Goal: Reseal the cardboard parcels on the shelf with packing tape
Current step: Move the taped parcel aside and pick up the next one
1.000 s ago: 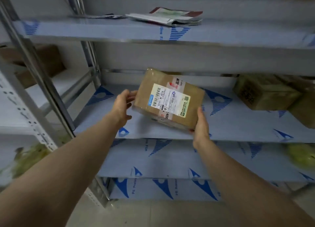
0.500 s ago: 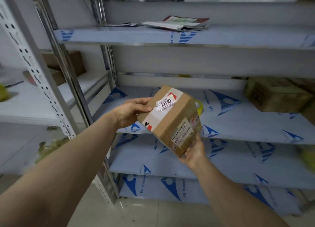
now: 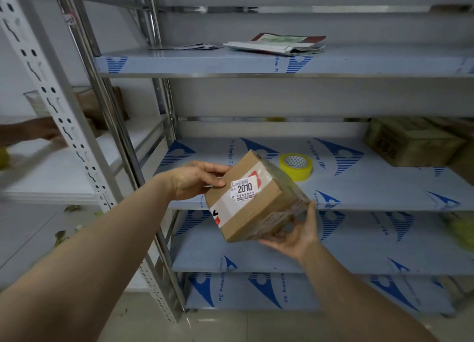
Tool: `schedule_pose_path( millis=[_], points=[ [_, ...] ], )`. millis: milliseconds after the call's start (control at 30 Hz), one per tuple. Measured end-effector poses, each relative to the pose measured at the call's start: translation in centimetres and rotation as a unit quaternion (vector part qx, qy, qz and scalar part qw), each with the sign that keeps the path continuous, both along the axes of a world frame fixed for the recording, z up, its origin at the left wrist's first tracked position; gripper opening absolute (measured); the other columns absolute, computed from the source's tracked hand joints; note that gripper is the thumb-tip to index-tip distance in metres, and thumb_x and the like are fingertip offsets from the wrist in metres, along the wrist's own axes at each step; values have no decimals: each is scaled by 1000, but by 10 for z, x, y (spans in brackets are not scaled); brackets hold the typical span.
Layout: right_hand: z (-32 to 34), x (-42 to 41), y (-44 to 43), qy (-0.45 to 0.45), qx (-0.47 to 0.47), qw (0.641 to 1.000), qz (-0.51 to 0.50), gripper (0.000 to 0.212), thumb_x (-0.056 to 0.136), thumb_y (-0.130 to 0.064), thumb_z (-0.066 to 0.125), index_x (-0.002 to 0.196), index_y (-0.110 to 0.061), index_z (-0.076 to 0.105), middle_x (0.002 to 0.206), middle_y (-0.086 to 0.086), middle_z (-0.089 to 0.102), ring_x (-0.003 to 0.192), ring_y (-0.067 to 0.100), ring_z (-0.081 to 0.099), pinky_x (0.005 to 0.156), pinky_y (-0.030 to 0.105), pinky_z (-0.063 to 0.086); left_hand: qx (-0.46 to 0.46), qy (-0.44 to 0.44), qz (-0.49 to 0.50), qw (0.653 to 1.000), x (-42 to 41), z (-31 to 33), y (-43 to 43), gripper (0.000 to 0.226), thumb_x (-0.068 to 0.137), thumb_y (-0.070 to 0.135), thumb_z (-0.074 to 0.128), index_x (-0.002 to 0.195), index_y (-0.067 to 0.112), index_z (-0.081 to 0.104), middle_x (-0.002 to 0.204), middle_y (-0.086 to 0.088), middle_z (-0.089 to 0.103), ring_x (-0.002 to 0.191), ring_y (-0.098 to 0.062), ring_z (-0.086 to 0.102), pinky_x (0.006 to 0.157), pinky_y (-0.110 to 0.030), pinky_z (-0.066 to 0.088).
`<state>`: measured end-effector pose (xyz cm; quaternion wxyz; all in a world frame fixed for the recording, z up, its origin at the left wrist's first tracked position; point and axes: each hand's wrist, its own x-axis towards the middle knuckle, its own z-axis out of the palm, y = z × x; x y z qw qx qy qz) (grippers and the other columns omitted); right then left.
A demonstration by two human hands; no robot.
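Observation:
I hold a small brown cardboard parcel (image 3: 250, 200) in the air in front of the middle shelf (image 3: 372, 187). It is tilted, and a white "2010" sticker on a strip of tape faces me. My left hand (image 3: 197, 178) grips its upper left edge with thumb and fingers. My right hand (image 3: 295, 235) cups its lower right corner from below, fingers up the shiny side. A yellow roll of packing tape (image 3: 296, 166) lies flat on the middle shelf just behind the parcel. More cardboard parcels (image 3: 410, 141) stand at the shelf's right end.
Steel uprights (image 3: 123, 141) stand left of the parcel. Flat mail bags (image 3: 279, 45) lie on the upper shelf (image 3: 256, 64). Two lower shelves show below. Another person's hand (image 3: 38, 131) reaches over the neighbouring left rack, where a brown box (image 3: 100, 105) sits.
I have pulled the parcel off the shelf and turned it, so the "2010" end now faces me. The yellow tape roll behind it has come into view.

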<state>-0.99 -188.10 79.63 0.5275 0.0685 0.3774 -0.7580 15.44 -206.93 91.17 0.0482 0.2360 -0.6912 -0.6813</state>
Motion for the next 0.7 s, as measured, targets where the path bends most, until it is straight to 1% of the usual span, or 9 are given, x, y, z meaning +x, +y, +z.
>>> schedule_pose_path(
  millis=[100, 167, 267, 333, 400, 500, 533, 600, 700],
  points=[
    [4, 8, -11, 12, -18, 999, -25, 91, 69, -83, 50, 143, -31, 37, 145, 14, 37, 132, 47, 34, 94, 75, 33, -1, -20, 26, 999, 16, -8, -18, 42, 80, -10, 56, 93, 24, 78, 100, -1, 72, 106, -23, 58, 98, -36, 44],
    [7, 12, -20, 32, -7, 998, -49, 90, 70, -78, 55, 143, -30, 37, 146, 14, 38, 132, 45, 35, 97, 75, 29, 5, -37, 45, 998, 23, -14, -26, 41, 85, -3, 52, 92, 27, 78, 101, 0, 71, 109, -23, 56, 101, -40, 40],
    [12, 17, -33, 84, 1, 992, -89, 79, 73, -73, 56, 135, -27, 44, 139, 11, 46, 130, 38, 40, 102, 72, 28, 52, -53, 108, 991, 32, -22, -34, 33, 87, 25, 44, 86, 24, 77, 102, 1, 68, 108, -21, 54, 108, -53, 28],
    [14, 19, -40, 122, -1, 986, -110, 77, 69, -73, 58, 130, -27, 47, 134, 8, 51, 126, 34, 45, 103, 68, 31, 91, -56, 135, 985, 33, -25, -38, 37, 86, 49, 47, 98, 22, 70, 112, -1, 66, 114, -22, 52, 109, -59, 23],
    [18, 19, -45, 163, 2, 980, -118, 81, 65, -73, 60, 132, -29, 49, 133, 6, 55, 123, 32, 49, 103, 65, 34, 90, -58, 124, 986, 33, -26, -40, 57, 74, 67, 51, 108, 23, 63, 120, -3, 61, 118, -23, 51, 108, -60, 24],
    [25, 20, -51, 203, 5, 969, -138, 63, 68, -70, 61, 118, -33, 56, 125, 4, 61, 118, 29, 53, 100, 62, 39, 79, -51, 108, 990, 30, -27, -40, 69, 67, 72, 53, 113, 21, 62, 121, -5, 61, 117, -22, 52, 103, -54, 34],
    [28, 20, -52, 218, 10, 965, -144, 65, 65, -71, 63, 117, -33, 57, 123, 3, 62, 117, 29, 54, 98, 61, 41, 80, -48, 104, 990, 28, -28, -42, 72, 66, 72, 53, 115, 19, 63, 120, -7, 61, 117, -23, 53, 100, -51, 38],
    [33, 20, -55, 252, 24, 956, -147, 84, 54, -75, 70, 124, -33, 54, 124, 3, 62, 118, 28, 54, 94, 62, 44, 91, -47, 105, 989, 25, -29, -45, 79, 64, 74, 55, 119, 18, 62, 121, -8, 62, 116, -25, 54, 98, -51, 41],
    [43, 21, -58, 294, 27, 944, -145, 98, 47, -74, 75, 130, -28, 50, 125, 5, 62, 117, 28, 56, 87, 62, 48, 89, -88, 84, 989, 21, -31, -54, 91, 58, 81, 54, 122, 17, 59, 123, -8, 61, 121, -27, 49, 107, -60, 28]
  ],
)
